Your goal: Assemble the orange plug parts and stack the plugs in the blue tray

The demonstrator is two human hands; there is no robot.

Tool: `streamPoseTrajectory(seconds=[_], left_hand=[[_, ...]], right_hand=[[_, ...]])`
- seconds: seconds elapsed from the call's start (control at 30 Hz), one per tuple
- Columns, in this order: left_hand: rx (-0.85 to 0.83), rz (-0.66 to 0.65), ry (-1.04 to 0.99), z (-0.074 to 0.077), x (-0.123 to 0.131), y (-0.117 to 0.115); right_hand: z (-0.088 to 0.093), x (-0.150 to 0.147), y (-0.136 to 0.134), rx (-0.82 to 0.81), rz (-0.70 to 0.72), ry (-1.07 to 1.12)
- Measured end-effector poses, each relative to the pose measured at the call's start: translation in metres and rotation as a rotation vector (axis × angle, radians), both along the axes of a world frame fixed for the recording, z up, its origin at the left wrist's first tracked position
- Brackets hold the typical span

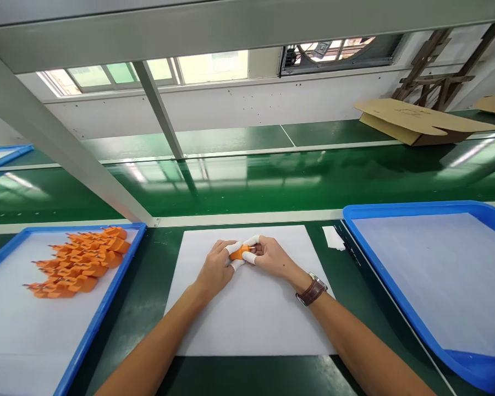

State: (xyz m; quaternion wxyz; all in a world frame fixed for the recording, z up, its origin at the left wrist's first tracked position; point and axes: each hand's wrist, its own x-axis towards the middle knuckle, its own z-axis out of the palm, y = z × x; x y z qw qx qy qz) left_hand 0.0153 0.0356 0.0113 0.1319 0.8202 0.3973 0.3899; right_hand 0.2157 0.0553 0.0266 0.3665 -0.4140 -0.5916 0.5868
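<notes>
Between my two hands is a small orange plastic part [240, 253], held over the white sheet [247, 319]. My left hand [219, 265] grips its left side, with white covers on the thumb and a finger. From the other side my right hand [271, 256] pinches the part, its thumb and a finger also in white covers. A small metal-looking piece shows at the part's right end, by the right fingertips. Much of the part is hidden behind the fingers. Several similar orange parts [80, 264] lie in rows in the blue tray [119, 283] on the left.
At the right stands another blue tray [390, 289] lined with white paper. A small white slip [333, 238] and a black pen-like item [350, 245] lie beside it. Beyond the bench runs a green belt [247, 187]; a cardboard box [416, 121] sits behind. A metal post [74, 143] rises at left.
</notes>
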Motion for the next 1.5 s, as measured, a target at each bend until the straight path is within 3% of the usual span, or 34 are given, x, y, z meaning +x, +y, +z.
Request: streamPoseTrajectory(seconds=[0.27,0.4,0.53,0.73,0.93,1.13,1.5], left_hand=[[-0.117,0.062,-0.072,0.009,0.0,-0.008],[-0.335,0.18,-0.159,0.014,-0.014,0.0],[-0.512,0.188,-0.25,0.014,-0.022,0.007],[-0.262,0.094,-0.084,0.017,-0.009,-0.002],[-0.232,0.038,-0.028,0.018,-0.01,-0.005],[-0.075,0.009,0.005,0.009,-0.01,-0.004],[-0.007,-0.093,0.063,0.01,-0.006,-0.001]], right_hand=[[0.003,0.0,-0.003,0.031,-0.003,-0.017],[0.002,0.0,0.001,-0.026,-0.094,0.048],[-0.002,0.0,0.002,-0.016,-0.102,0.059],[-0.011,-0.005,0.001,0.076,-0.108,0.027],[-0.012,-0.006,-0.002,0.15,-0.077,-0.002],[-0.006,-0.007,-0.005,0.257,-0.046,-0.049],[0.0,-0.001,0.002,0.136,0.057,-0.001]])
